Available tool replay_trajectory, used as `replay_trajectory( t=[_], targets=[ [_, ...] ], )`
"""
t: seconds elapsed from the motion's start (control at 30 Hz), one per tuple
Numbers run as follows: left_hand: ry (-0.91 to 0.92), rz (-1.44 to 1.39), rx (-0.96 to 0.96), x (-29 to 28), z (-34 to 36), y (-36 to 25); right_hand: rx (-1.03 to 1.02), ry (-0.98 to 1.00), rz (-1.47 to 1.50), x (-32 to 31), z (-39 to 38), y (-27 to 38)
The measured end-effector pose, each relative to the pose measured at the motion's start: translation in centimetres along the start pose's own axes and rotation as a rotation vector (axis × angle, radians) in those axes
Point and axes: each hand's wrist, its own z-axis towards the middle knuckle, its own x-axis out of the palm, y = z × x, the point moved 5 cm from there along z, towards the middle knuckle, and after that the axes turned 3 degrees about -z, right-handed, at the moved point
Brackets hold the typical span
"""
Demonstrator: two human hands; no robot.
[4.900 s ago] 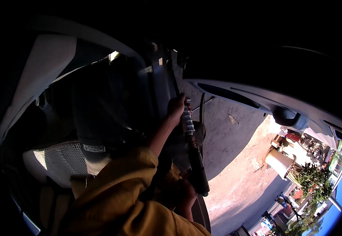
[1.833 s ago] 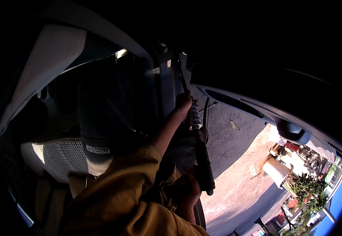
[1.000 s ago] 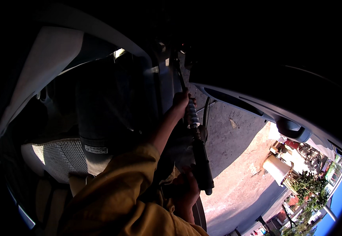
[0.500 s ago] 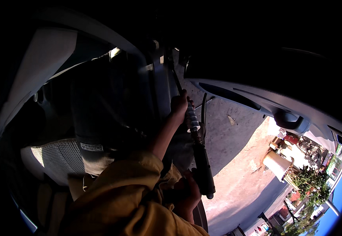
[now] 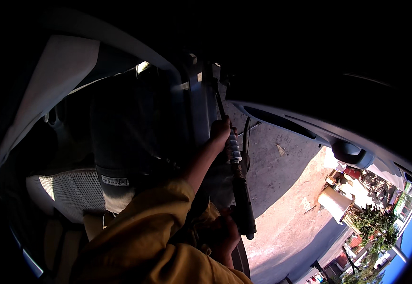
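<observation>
A long dark tool (image 5: 244,201) runs along the open doorway of a vehicle. It has a black cylindrical body, a ribbed grey section (image 5: 234,146) and a thin rod (image 5: 221,105) leading into shadow at the far end. My left hand (image 5: 221,130) is closed around the tool where the rod meets the ribbed section. Lower down, my right hand (image 5: 227,234) is closed at the near end of the black body, its fingers partly lost in shadow. Both my forearms come from yellow-brown sleeves (image 5: 153,213). The rod's far tip cannot be made out.
A vehicle door (image 5: 305,125) stands open on the right. At left are a pale mesh-covered seat (image 5: 71,191) and dark trousers with a label patch (image 5: 115,181). Outside lie shaded and sunlit ground (image 5: 272,151), a pale planter (image 5: 335,202) and a leafy plant (image 5: 371,222).
The view has shifted slightly, so the scene sits a little differently in the picture. Both hands keep their hold on the tool, the left slightly lower in the picture.
</observation>
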Motion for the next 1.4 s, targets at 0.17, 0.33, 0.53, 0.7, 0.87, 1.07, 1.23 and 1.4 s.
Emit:
replay_trajectory(
  t=[0.17,0.33,0.53,0.7,0.87,1.07,1.23,1.4],
  targets=[
    [0.020,-0.036,-0.004,0.4,0.5,-0.8,0.034,0.026,0.029,1.1,0.3,0.2],
    [0.024,-0.056,0.006,0.3,0.8,-2.2,0.034,0.040,0.049,2.1,0.9,0.5],
    [0.008,-0.082,0.012,0.9,0.0,-3.4,0.043,0.053,0.050,3.0,0.8,1.0],
    [0.034,-0.081,0.017,1.1,0.5,-4.1,0.003,0.123,0.052,3.7,1.1,0.7],
    [0.047,-0.107,0.010,0.8,1.4,-4.3,0.014,0.091,0.004,4.7,1.4,1.0],
    [0.066,-0.118,0.005,0.7,1.6,-4.4,-0.013,0.034,0.012,5.4,1.2,1.4],
    [0.086,-0.141,-0.017,0.8,1.5,-4.6,0.002,0.061,0.014,5.9,0.9,1.5],
    [0.060,-0.094,-0.049,0.7,1.6,-4.5,-0.013,0.059,0.010,6.3,0.8,1.0]
  ],
)
